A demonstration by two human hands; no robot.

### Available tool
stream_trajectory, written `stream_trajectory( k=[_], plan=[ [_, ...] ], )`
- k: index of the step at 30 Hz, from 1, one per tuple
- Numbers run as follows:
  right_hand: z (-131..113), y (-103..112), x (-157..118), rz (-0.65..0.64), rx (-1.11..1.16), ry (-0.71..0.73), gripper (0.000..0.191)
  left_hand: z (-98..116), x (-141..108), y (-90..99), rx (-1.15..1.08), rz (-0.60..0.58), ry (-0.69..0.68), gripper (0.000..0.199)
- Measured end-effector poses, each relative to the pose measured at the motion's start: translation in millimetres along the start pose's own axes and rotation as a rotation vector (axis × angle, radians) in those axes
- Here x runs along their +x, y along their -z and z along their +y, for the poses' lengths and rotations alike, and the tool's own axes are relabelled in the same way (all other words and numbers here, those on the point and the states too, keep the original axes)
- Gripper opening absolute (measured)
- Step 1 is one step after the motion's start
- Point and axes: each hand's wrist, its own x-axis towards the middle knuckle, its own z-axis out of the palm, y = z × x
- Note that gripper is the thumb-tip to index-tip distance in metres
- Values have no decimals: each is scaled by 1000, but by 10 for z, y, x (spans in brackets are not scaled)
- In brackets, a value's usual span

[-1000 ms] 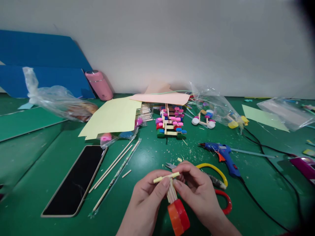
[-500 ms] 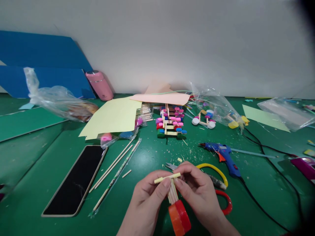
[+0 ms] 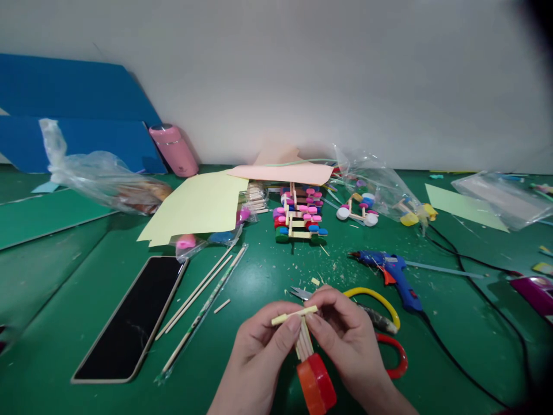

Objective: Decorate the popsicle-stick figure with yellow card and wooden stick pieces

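Near the front edge, my left hand (image 3: 264, 340) and my right hand (image 3: 343, 328) pinch a small stick assembly between them. Its short pale yellow crosspiece (image 3: 280, 319) lies across the top, at the fingertips. Several light sticks (image 3: 304, 344) run down from it to a red and orange round piece (image 3: 317, 383), which hangs below between my palms. My left thumb presses on the crosspiece near its middle, and my right thumb and fingers are at its right end. Scissors with a yellow and a red handle (image 3: 392, 357) lie behind and beside my right hand.
A blue glue gun (image 3: 395, 274) with a black cord lies at right. Small models with coloured wheels (image 3: 300, 222) stand at centre back. At left are a phone (image 3: 132, 317), wooden sticks (image 3: 196, 294) and yellow paper (image 3: 203, 204). A pink bottle (image 3: 175, 151) leans behind.
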Motion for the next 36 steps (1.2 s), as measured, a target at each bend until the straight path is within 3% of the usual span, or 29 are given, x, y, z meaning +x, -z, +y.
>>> stream_trajectory(
  k=[6,9,15,22,27,32,36],
  plan=[
    [-18,41,-3,-3,114,-87,15,0,3,8,12,-1,23,13],
    [3,60,11,55,208,-150,18,-2,13,10,18,17,12,13],
    [100,180,33,190,197,-26,7,-5,21,37,40,23,-21,15],
    [39,192,-1,75,-15,-37,18,-1,21,49,184,3,-212,11],
    [14,97,34,15,-114,58,18,-7,7,89,306,-22,-310,13],
    [-8,87,45,26,-153,73,10,12,2,91,328,-11,-319,14],
    [-46,79,23,3,-144,34,12,9,5,73,250,13,-244,13]
  ],
)
